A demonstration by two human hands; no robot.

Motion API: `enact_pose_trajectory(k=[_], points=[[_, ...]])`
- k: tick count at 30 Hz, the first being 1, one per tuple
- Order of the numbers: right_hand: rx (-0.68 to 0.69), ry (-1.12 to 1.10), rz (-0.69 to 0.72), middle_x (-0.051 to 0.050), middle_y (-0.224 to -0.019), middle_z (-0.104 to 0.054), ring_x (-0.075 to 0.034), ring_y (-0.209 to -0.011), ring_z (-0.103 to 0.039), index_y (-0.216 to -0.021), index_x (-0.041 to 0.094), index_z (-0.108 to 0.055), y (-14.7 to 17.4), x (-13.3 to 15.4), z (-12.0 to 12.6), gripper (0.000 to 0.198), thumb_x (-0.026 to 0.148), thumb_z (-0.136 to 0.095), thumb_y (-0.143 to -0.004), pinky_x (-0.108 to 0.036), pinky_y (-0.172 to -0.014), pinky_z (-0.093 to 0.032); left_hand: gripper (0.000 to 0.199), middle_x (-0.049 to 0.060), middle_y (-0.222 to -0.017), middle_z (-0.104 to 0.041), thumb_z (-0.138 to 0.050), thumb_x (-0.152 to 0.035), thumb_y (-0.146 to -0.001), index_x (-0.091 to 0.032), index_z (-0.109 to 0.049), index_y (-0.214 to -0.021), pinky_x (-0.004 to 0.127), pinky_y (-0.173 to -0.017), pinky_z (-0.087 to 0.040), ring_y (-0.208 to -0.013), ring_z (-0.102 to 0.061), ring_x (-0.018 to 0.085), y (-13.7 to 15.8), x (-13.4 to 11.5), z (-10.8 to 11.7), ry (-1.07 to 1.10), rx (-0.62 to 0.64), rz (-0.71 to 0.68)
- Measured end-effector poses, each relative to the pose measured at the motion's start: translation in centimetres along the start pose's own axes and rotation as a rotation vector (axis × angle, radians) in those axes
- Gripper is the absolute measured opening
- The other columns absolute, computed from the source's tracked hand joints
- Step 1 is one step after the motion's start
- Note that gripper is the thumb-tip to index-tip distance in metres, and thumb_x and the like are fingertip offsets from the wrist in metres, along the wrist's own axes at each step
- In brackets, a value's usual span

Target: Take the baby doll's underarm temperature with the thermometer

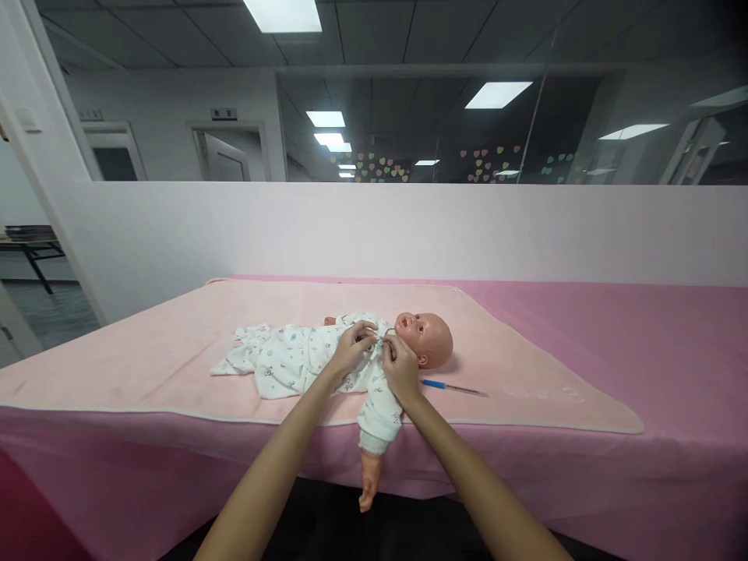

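Observation:
A baby doll (pixel 431 336) lies on its back, head to the right, in a white patterned garment (pixel 286 354). Near the neckline, my left hand (pixel 354 344) has its fingers bent and pinched on the garment's cloth. My right hand (pixel 400 366) pinches the same spot from the other side, just below the doll's chin. The fingertips nearly meet there, and they partly hide whatever fastening is between them. One doll arm (pixel 369 477) hangs over the table's front edge. Beside the head lies a thin rod with a blue end (pixel 435 384), resembling a thermometer.
A peach blanket (pixel 146 374) with a pale border lies under the doll. It covers part of the pink tablecloth (pixel 672 351). Behind the table stands a low white wall (pixel 409 230) with glass above. A dark desk (pixel 32 241) shows at the far left.

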State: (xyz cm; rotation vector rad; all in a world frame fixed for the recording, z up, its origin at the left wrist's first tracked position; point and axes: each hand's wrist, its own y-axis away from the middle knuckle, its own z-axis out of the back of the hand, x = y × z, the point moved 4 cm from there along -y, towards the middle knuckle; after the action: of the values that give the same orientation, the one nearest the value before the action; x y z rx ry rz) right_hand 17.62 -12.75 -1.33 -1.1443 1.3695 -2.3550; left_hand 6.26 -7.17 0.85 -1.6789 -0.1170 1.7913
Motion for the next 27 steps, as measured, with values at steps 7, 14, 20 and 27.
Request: enact_pose_trajectory(k=[7,14,20,27], points=[[0.012,0.033,-0.007,-0.004,-0.086,-0.063,-0.016,-0.071,-0.057,-0.090,0.019,-0.056,0.0,0.2,0.1,0.018,0.028,-0.043,-0.083,-0.025,-0.064,-0.040,0.019,0.001,-0.075,-0.058,-0.056,-0.025,-0.071,-0.016,-0.058,-0.087,0.023,-0.065,-0.042,-0.070,-0.054,0.012,0.1,-0.3,0.0,-0.061,-0.012,-0.019],[-0.008,0.024,-0.038,-0.005,-0.084,-0.063,-0.017,-0.076,-0.058,-0.089,0.018,-0.055,0.0,-0.3,-0.1,0.023,0.029,-0.034,-0.089,-0.027,-0.068,-0.042,0.032,0.002,-0.094,-0.061,-0.058,-0.025,-0.071,-0.020,-0.057,-0.103,0.026,-0.072,-0.043,-0.079,-0.054,0.015,0.8,-2.0,0.2,-0.432,0.102,-0.140],[-0.085,0.021,0.140,-0.008,-0.091,-0.061,-0.018,-0.088,-0.056,-0.093,0.017,-0.056,0.0,0.7,0.4,0.024,0.018,-0.033,-0.087,-0.031,-0.078,-0.044,0.025,0.004,-0.098,-0.060,-0.053,-0.032,-0.077,-0.021,-0.056,-0.099,0.031,-0.081,-0.042,-0.090,-0.054,0.018,2.7,-3.0,2.1,-0.663,-0.022,-0.242],[0.136,-0.035,0.476,-0.006,-0.091,-0.060,-0.018,-0.088,-0.053,-0.078,0.019,-0.060,-1.3,4.3,-2.2,0.025,0.006,-0.039,-0.075,-0.033,-0.080,-0.043,0.020,0.006,-0.089,-0.060,-0.045,-0.022,-0.078,-0.019,-0.055,-0.096,0.033,-0.077,-0.041,-0.084,-0.053,0.020,4.7,-2.4,2.4,-0.880,-0.135,-0.322]])
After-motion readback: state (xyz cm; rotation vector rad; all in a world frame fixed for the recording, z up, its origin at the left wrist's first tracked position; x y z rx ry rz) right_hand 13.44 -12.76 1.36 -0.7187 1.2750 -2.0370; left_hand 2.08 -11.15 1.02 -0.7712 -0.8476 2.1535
